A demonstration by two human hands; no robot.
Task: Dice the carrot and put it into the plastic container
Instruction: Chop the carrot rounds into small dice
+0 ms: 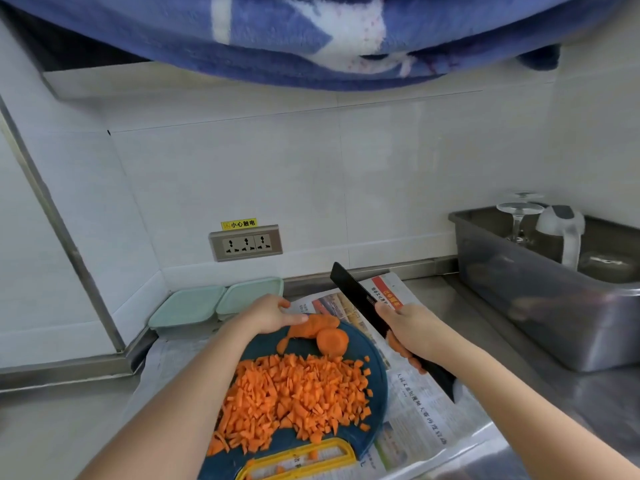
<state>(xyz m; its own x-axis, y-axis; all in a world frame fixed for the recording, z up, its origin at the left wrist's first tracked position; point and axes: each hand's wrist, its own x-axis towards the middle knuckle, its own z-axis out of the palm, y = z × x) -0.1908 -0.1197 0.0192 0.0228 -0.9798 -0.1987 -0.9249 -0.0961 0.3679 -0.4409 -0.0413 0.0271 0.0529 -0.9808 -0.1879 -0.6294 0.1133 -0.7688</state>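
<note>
A heap of diced carrot (294, 396) covers a dark blue cutting board (375, 362). At the board's far end lie uncut carrot slices (320, 329) and a round carrot end (332, 341). My left hand (270, 315) rests on those slices, fingers spread over them. My right hand (412, 332) grips a black knife (356, 297), blade raised and pointing away to the upper left, above the newspaper. Two pale green lidded plastic containers (188, 306) (251, 294) stand side by side at the wall, just beyond my left hand, lids on.
Newspaper (426, 414) lies under the board on a steel counter. A grey plastic bin (540, 292) at the right holds upturned glasses and a white kettle. A wall socket (246, 242) sits above the containers. Blue cloth (311, 36) hangs overhead. A yellow frame (301, 460) lies on the board's near edge.
</note>
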